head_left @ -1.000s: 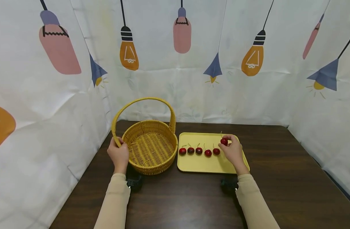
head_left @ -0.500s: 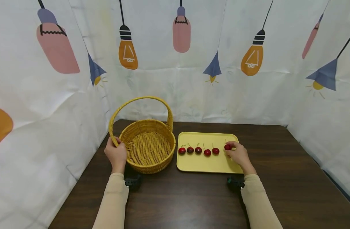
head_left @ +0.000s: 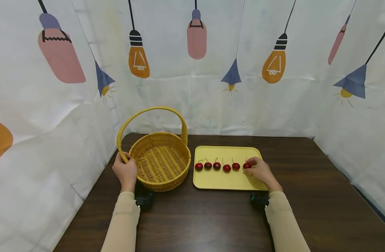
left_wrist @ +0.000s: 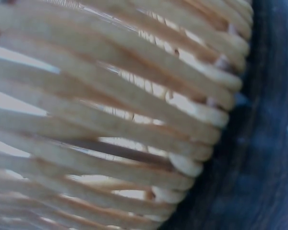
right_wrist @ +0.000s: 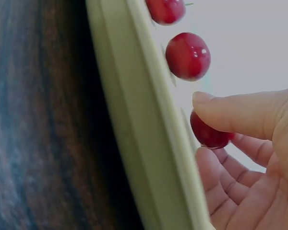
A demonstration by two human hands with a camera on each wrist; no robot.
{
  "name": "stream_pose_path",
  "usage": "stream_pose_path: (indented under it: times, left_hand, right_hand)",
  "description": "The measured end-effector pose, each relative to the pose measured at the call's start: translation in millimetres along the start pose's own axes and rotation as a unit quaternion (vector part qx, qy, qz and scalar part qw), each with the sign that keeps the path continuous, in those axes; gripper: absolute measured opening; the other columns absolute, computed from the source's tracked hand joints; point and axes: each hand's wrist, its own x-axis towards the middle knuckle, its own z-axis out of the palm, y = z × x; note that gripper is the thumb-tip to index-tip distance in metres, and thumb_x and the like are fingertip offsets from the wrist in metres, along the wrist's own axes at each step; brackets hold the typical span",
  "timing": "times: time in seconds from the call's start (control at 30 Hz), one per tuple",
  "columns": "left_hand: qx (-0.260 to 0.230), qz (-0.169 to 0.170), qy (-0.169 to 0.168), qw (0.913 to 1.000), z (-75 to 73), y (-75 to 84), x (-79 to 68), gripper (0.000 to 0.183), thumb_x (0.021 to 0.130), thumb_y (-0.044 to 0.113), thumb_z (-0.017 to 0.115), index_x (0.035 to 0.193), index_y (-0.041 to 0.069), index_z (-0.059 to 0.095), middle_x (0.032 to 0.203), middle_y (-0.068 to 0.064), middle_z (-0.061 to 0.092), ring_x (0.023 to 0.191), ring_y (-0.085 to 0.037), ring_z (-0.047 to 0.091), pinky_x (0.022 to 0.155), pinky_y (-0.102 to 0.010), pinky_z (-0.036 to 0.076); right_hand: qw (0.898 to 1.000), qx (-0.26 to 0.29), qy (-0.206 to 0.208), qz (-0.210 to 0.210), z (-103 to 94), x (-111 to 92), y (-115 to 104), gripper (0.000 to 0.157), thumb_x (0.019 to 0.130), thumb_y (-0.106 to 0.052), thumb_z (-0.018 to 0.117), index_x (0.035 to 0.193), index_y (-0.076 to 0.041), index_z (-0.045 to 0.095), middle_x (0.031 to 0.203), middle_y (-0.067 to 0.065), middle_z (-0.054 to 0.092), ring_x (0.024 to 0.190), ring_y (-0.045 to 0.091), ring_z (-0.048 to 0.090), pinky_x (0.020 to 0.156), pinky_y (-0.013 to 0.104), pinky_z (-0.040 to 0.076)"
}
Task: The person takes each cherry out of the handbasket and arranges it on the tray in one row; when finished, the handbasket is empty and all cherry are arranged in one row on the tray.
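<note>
A yellow wicker basket with a tall arched handle stands on the table at the left. My left hand grips the near left base of that handle; in the left wrist view only the basket's woven side fills the frame, with no hand visible. On the yellow tray, several dark red cherries lie in a row, stems up. At the row's right end my right hand pinches a cherry between thumb and fingers. The right wrist view shows this pinched cherry low, close behind the tray's rim.
The dark wooden table extends in front of the tray and to its right. The basket and the tray stand side by side with a narrow gap. A white curtain printed with lamps hangs behind the table and along both sides.
My right hand has brought the cherry down from the tray's upper right to the right end of the row. My left hand stays on the basket handle; the view has shifted slightly.
</note>
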Motion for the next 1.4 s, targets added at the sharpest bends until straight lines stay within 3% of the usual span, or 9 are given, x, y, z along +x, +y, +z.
stream_pose_path:
  times: [0.27, 0.47, 0.7, 1.03, 1.13, 1.23, 1.3, 1.4]
  left_hand:
    - [-0.003, -0.004, 0.0, 1.0, 3.6, 0.7, -2.8, 0.009, 0.084, -0.005, 0.051, 0.083, 0.004, 0.052, 0.062, -0.003, 0.038, 0.05, -0.014, 0.032, 0.052, -0.029, 0.027]
    - [0.0, -0.002, -0.002, 1.0, 4.3, 2.5, -3.6, 0.007, 0.084, -0.006, 0.051, 0.084, 0.001, 0.052, 0.063, -0.005, 0.039, 0.049, -0.01, 0.033, 0.052, -0.03, 0.028]
    - [-0.003, -0.007, 0.0, 1.0, 2.5, 3.6, -2.3, 0.011, 0.084, -0.006, 0.051, 0.083, 0.005, 0.051, 0.062, -0.005, 0.038, 0.051, -0.015, 0.032, 0.053, -0.031, 0.027]
    - [0.007, -0.019, 0.012, 0.9997, -2.4, 4.4, -0.6, 0.008, 0.085, -0.005, 0.052, 0.084, 0.003, 0.052, 0.064, -0.006, 0.039, 0.055, -0.019, 0.034, 0.056, -0.031, 0.028]
    - [-0.003, -0.018, 0.012, 0.9998, -2.5, 5.8, 0.7, 0.01, 0.085, -0.005, 0.052, 0.088, 0.003, 0.055, 0.07, -0.005, 0.046, 0.06, -0.017, 0.04, 0.058, -0.03, 0.031]
    - [-0.04, 0.001, 0.015, 0.9991, -4.6, 14.6, 3.4, 0.024, 0.085, -0.005, 0.05, 0.103, 0.007, 0.059, 0.09, -0.002, 0.054, 0.075, -0.013, 0.048, 0.068, -0.026, 0.035]
    - [-0.071, 0.04, 0.029, 0.9963, -7.8, 27.5, 5.3, 0.038, 0.083, -0.005, 0.048, 0.117, 0.009, 0.057, 0.108, -0.001, 0.054, 0.089, -0.013, 0.049, 0.079, -0.027, 0.036]
    - [-0.107, 0.111, 0.067, 0.9858, -13.5, 59.3, 3.9, 0.052, 0.08, -0.007, 0.045, 0.129, 0.009, 0.05, 0.12, 0.0, 0.048, 0.104, -0.013, 0.046, 0.092, -0.032, 0.033]
  right_hand:
    - [1.0, -0.014, 0.008, -0.006, -0.1, 0.1, 6.1, 0.041, 0.085, -0.019, 0.075, 0.118, -0.002, 0.057, 0.114, 0.018, 0.058, 0.084, 0.023, 0.058, 0.066, 0.03, 0.049]
    - [1.0, -0.012, -0.003, -0.015, 0.3, -1.2, 8.2, 0.043, 0.085, -0.023, 0.075, 0.12, -0.004, 0.057, 0.117, 0.017, 0.059, 0.092, 0.026, 0.057, 0.067, 0.031, 0.048]
    - [0.999, -0.029, -0.003, -0.025, 0.6, -0.7, 6.3, 0.044, 0.085, -0.024, 0.075, 0.121, -0.005, 0.059, 0.117, 0.016, 0.06, 0.099, 0.029, 0.056, 0.07, 0.031, 0.047]
    - [0.999, 0.0, -0.028, -0.025, -4.5, -2.5, 3.5, 0.051, 0.086, -0.024, 0.074, 0.126, -0.001, 0.055, 0.12, 0.02, 0.057, 0.091, 0.025, 0.061, 0.07, 0.032, 0.052]
    - [0.999, 0.007, -0.029, -0.023, -7.7, -3.0, 3.7, 0.052, 0.087, -0.028, 0.073, 0.127, -0.001, 0.054, 0.123, 0.021, 0.055, 0.089, 0.024, 0.063, 0.071, 0.033, 0.052]
    - [1.0, 0.002, -0.01, -0.025, -12.2, -3.2, 3.4, 0.05, 0.09, -0.033, 0.069, 0.127, -0.003, 0.055, 0.123, 0.021, 0.056, 0.086, 0.025, 0.064, 0.07, 0.033, 0.052]
    - [0.999, -0.004, 0.011, -0.04, -16.0, -3.9, 1.7, 0.048, 0.093, -0.035, 0.064, 0.128, -0.002, 0.055, 0.123, 0.021, 0.057, 0.088, 0.028, 0.065, 0.07, 0.034, 0.053]
    - [0.996, 0.002, 0.056, -0.065, -20.2, -5.4, -3.9, 0.046, 0.097, -0.037, 0.057, 0.127, -0.002, 0.056, 0.12, 0.02, 0.058, 0.097, 0.032, 0.063, 0.074, 0.037, 0.055]
